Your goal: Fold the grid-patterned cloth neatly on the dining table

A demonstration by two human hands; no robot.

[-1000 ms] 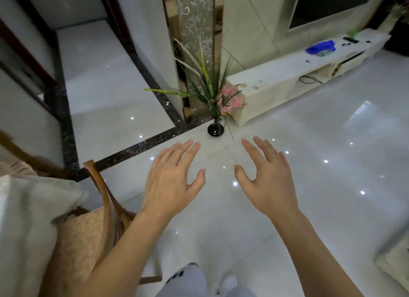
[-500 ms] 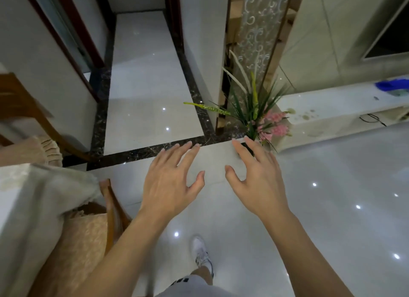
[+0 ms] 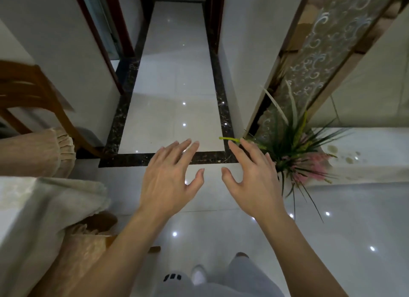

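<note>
Grid-patterned cloth is nowhere in sight; presumably soft and light, I'd pinch its corners, while my left hand (image 3: 164, 181) and right hand (image 3: 254, 183) hover with fingers spread, empty.

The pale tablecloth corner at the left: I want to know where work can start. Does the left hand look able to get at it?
Probably yes. The left hand is open and empty, and only bare floor shows between it and the tablecloth corner; the chair sits lower.

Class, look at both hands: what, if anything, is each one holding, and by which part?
Nothing is held. The left hand and right hand are both open and empty, fingers spread above the floor.
</note>
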